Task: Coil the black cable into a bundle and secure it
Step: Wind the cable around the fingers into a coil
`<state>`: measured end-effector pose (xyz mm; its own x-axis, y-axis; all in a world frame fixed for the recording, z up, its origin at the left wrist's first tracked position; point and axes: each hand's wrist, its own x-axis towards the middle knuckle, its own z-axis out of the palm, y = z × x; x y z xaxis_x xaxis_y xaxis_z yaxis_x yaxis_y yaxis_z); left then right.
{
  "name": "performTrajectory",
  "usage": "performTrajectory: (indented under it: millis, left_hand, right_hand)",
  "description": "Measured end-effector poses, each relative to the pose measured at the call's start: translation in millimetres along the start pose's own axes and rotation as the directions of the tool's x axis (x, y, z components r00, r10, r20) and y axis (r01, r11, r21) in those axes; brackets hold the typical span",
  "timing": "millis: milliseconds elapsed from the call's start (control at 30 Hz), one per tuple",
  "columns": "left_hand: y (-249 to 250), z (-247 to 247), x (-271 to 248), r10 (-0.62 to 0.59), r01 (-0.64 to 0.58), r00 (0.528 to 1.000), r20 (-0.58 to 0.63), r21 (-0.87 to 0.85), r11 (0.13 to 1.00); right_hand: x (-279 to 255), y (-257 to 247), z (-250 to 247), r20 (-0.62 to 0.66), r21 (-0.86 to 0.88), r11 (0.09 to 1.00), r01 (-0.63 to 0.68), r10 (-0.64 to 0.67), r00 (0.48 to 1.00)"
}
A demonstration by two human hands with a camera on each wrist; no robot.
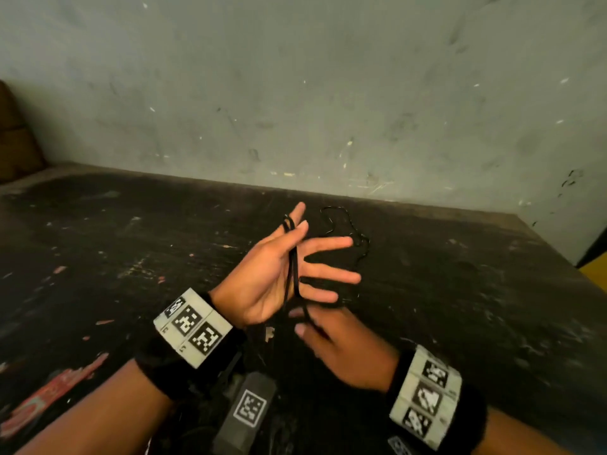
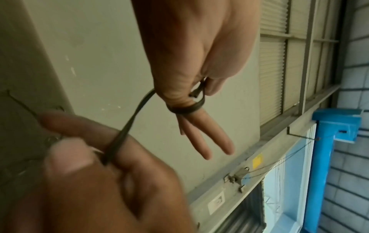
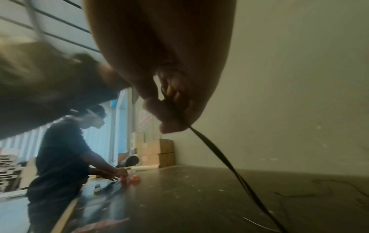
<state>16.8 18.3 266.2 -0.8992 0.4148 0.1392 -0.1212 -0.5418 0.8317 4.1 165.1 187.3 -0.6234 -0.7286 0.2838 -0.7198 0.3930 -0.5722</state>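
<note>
My left hand (image 1: 262, 280) is raised palm up above the dark table (image 1: 460, 307), its fingers (image 1: 331, 277) straight and spread. The black cable (image 1: 294, 274) is looped round the fingers near their tips and runs down across the palm. Just below, my right hand (image 1: 341, 346) pinches the cable between thumb and fingers. The loose remainder lies tangled on the table beyond my fingers.

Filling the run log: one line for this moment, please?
phase: coiling | left hand: open, black cable looped round fingers | right hand: pinching cable | slack on table | unsecured
</note>
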Motion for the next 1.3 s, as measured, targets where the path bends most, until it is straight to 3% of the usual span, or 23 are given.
performTrajectory:
  millis: [67,167,333,533,700,833,966,1100,1300]
  left_hand:
    - [3.5,-11.0,1.6,0.006,-0.002,0.997,-0.079,0.052,0.999]
    - [6.2,-26.2,-3.3,-0.014,0.031,0.988,-0.152,0.111,0.993]
    - [9.1,-45.5,-19.2,-0.042,0.097,0.983,-0.181,0.302,0.949]
    - [-1.8,-49.6,-44.2,-0.251,0.221,0.968,0.003,0.462,0.859]
    - [-1.5,-49.3,-54.7,-0.395,0.267,0.896,0.204,0.462,0.846]
    - [4.5,-46.8,-57.5,-0.444,0.286,0.838,0.318,0.438,0.853]
    - [13.7,-37.6,-58.0,-0.377,0.237,0.838,0.395,0.359,0.903]
    - [21.6,-34.2,-47.1,-0.185,0.111,0.924,0.334,0.231,0.967]
    - [30.9,-45.0,-19.1,0.02,-0.03,0.995,0.096,0.102,0.994]
  right_hand:
    - [2.8,-21.5,3.2,0.088,-0.055,0.998,-0.018,0.023,0.996]
    - [10.0,-50.1,-3.7,0.11,-0.144,0.989,-0.019,0.035,0.993]
    - [20.1,-95.6,-38.4,0.181,-0.309,0.95,0.033,0.025,0.983]
    - [51.1,-124.5,-93.9,0.232,-0.444,0.891,0.098,0.008,0.973]
    - [73.8,-134.1,-133.6,0.194,-0.425,0.894,0.139,-0.059,0.979]
    - [81.7,-114.4,-147.8,0.096,-0.422,0.899,0.117,-0.084,0.992]
    - [78.3,-70.7,-129.9,-0.027,-0.377,0.926,0.035,-0.049,0.998]
    - [64.4,-26.9,-82.9,-0.144,-0.313,0.947,-0.071,0.027,0.989]
    - [43.4,-27.7,0.7,-0.013,-0.263,0.96,-0.096,0.096,0.995]
